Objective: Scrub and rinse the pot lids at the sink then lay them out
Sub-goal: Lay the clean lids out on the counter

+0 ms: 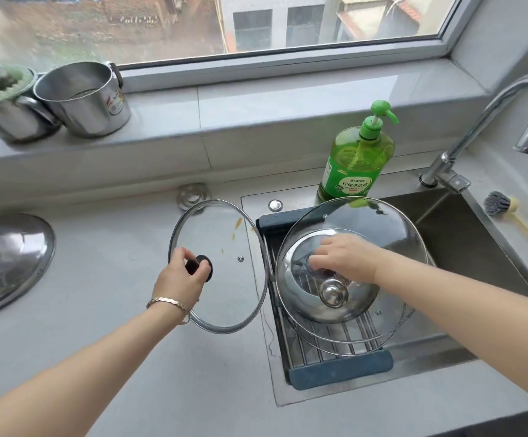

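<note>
A domed steel lid (13, 260) lies on the tabletop (114, 357) at the far left, well clear of any trouble. The risk begins with the smaller glass lid (224, 298): the left hand (180, 275) pinches only its little black knob (201, 267), so a wet or soapy grip could let it swing and knock its metal rim on the sink edge. It carries orange smears, so I judge it unwashed. Over the sink (477, 247), a big glass lid (392, 228) sits on the drying rack (341, 370) with a shiny steel lid (360, 307) showing through it. The right hand (344, 260) lies on its middle, fingers bent down; I cannot tell whether they grip anything. If the two glass lids meet edge to edge, they could chip, and the stacked pair might slide off the rack's bars.

The glass is clear, smooth and shallowly curved, banded in metal. The steel lid is mirror-bright with a round knob. The rack has thin metal bars and blue ends. Behind stands a green plastic soap bottle (354, 162), then a curved chrome tap (493, 121).
</note>
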Available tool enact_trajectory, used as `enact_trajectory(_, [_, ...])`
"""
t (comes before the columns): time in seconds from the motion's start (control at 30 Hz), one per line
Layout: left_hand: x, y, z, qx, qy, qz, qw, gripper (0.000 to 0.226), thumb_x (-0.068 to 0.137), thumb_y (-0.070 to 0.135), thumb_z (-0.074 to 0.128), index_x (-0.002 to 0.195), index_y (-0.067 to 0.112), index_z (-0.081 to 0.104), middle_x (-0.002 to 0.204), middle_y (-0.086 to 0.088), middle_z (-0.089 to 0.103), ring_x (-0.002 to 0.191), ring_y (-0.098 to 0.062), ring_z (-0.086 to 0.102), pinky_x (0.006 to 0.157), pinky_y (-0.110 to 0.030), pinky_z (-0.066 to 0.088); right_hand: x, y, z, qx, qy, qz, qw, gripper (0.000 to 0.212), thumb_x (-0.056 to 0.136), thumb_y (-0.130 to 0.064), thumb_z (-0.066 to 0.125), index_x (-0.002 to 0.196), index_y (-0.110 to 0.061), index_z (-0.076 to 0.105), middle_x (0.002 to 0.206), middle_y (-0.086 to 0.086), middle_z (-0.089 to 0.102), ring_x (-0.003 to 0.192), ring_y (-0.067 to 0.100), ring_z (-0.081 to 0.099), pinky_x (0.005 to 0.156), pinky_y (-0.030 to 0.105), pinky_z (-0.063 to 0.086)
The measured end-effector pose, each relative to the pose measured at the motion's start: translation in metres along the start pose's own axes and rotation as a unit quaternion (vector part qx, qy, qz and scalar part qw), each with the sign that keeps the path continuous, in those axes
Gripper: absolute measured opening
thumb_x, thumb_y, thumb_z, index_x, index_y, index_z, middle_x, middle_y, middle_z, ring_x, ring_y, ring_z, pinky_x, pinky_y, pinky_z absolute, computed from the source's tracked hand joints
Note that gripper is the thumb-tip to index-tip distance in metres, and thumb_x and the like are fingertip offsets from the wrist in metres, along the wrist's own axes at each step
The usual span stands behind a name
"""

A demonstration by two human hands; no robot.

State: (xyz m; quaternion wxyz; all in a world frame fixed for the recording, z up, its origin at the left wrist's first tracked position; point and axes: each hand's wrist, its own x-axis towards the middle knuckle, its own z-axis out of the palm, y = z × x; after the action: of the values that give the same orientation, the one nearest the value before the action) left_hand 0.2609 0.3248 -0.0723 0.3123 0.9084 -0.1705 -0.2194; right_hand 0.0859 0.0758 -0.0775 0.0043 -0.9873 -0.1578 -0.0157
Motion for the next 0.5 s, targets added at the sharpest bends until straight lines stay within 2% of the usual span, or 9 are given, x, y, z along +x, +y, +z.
enact_trajectory(0.13, [0.008, -0.013, -0.042, 0.157, 0.039, 0.031, 0.986, 0.019, 0.088, 0.032, 0.051, 0.09, 0.014, 0.046, 0.072, -0.005, 0.056, 0.069, -0.029, 0.051, 0.057, -0.03, 0.033, 0.035, -0.009, -0.018, 0.024, 0.058, 0.032, 0.998, 0.054, 0.049, -0.002, 0.087, 0.083, -0.016, 0.049, 0.059, -0.003, 0.06, 0.051, 0.015, 0.054, 0.043, 0.016, 0.04])
enact_trajectory(0.17, [0.011, -0.02, -0.057, 0.187, 0.046, 0.04, 0.98, 0.018, 0.087, 0.032, 0.05, 0.09, 0.014, 0.047, 0.072, -0.006, 0.056, 0.07, -0.029, 0.051, 0.059, -0.029, 0.034, 0.047, -0.015, -0.021, 0.024, 0.073, 0.028, 0.997, 0.046, 0.054, 0.0, 0.083, 0.082, -0.016, 0.049, 0.058, -0.002, 0.059, 0.05, 0.016, 0.054, 0.042, 0.017, 0.04])
enact_trajectory(0.23, [0.016, -0.039, -0.089, 0.237, 0.048, 0.057, 0.969, 0.018, 0.087, 0.033, 0.049, 0.09, 0.015, 0.047, 0.075, -0.004, 0.056, 0.07, -0.028, 0.05, 0.061, -0.028, 0.035, 0.078, -0.034, -0.024, 0.019, 0.098, 0.029, 0.995, 0.015, 0.071, -0.008, 0.067, 0.073, -0.012, 0.053, 0.055, -0.001, 0.057, 0.047, 0.019, 0.053, 0.036, 0.019, 0.037])
enact_trajectory(0.27, [0.018, -0.051, -0.106, 0.261, 0.048, 0.065, 0.962, 0.019, 0.088, 0.034, 0.048, 0.091, 0.015, 0.046, 0.076, -0.003, 0.056, 0.071, -0.028, 0.051, 0.062, -0.028, 0.035, 0.095, -0.045, -0.025, 0.024, 0.117, 0.032, 0.992, 0.009, 0.075, -0.014, 0.06, 0.069, -0.011, 0.053, 0.053, -0.001, 0.056, 0.045, 0.019, 0.052, 0.035, 0.019, 0.036])
enact_trajectory(0.37, [0.02, -0.096, -0.162, 0.324, 0.054, 0.085, 0.941, 0.019, 0.088, 0.034, 0.045, 0.094, 0.017, 0.043, 0.074, -0.003, 0.056, 0.069, -0.027, 0.053, 0.061, -0.028, 0.035, 0.152, -0.087, -0.018, 0.054, 0.157, 0.05, 0.985, 0.014, 0.084, -0.022, 0.044, 0.072, -0.014, 0.044, 0.051, -0.001, 0.053, 0.045, 0.02, 0.049, 0.036, 0.019, 0.034])
enact_trajectory(0.43, [0.019, -0.131, -0.2, 0.357, 0.051, 0.088, 0.929, 0.019, 0.088, 0.034, 0.045, 0.097, 0.017, 0.041, 0.072, -0.001, 0.055, 0.068, -0.026, 0.052, 0.059, -0.028, 0.035, 0.192, -0.121, -0.01, 0.085, 0.181, 0.073, 0.977, 0.016, 0.085, -0.019, 0.047, 0.075, -0.017, 0.034, 0.052, 0.0, 0.05, 0.048, 0.021, 0.047, 0.039, 0.02, 0.033])
enact_trajectory(0.5, [0.018, -0.171, -0.238, 0.382, 0.046, 0.088, 0.919, 0.02, 0.088, 0.035, 0.044, 0.099, 0.019, 0.039, 0.074, 0.0, 0.055, 0.068, -0.025, 0.053, 0.058, -0.028, 0.036, 0.234, -0.158, -0.001, 0.112, 0.197, 0.102, 0.969, 0.022, 0.08, -0.013, 0.057, 0.074, -0.014, 0.036, 0.053, 0.0, 0.047, 0.052, 0.022, 0.043, 0.044, 0.025, 0.031])
